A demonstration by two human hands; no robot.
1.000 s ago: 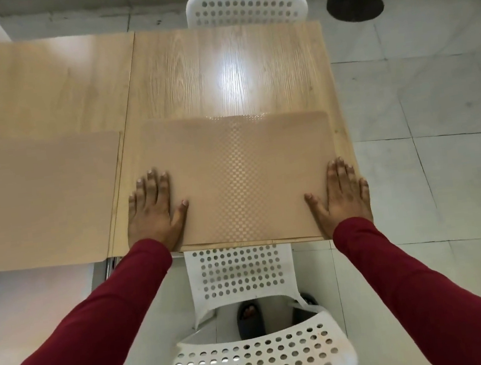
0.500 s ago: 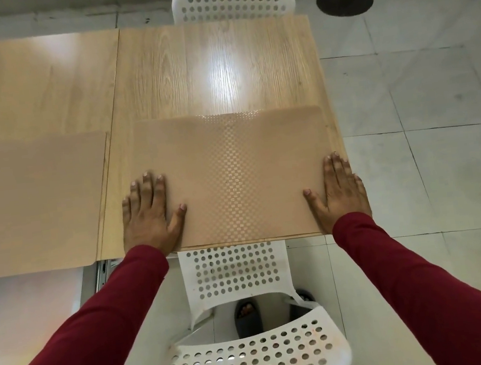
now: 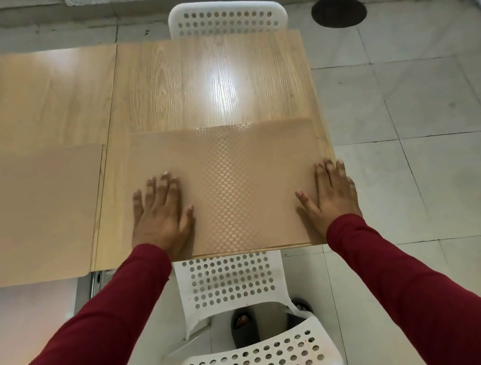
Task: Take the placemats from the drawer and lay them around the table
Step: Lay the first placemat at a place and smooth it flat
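Placemat (image 3: pixel 233 183) | unmoved since a second ago, flat under left hand (image 3: pixel 160 216) and right hand (image 3: pixel 331 192) | fingers straight, palms pressing | placement judged settled; second placemat (image 3: pixel 34 213) lies left of left hand.

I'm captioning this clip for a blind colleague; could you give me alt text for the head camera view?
A person in dark red sleeves presses the left hand and right hand flat on a tan checker-textured placemat at the near edge of a light wooden table. A second tan placemat lies to its left, and white perforated plastic chairs stand around.
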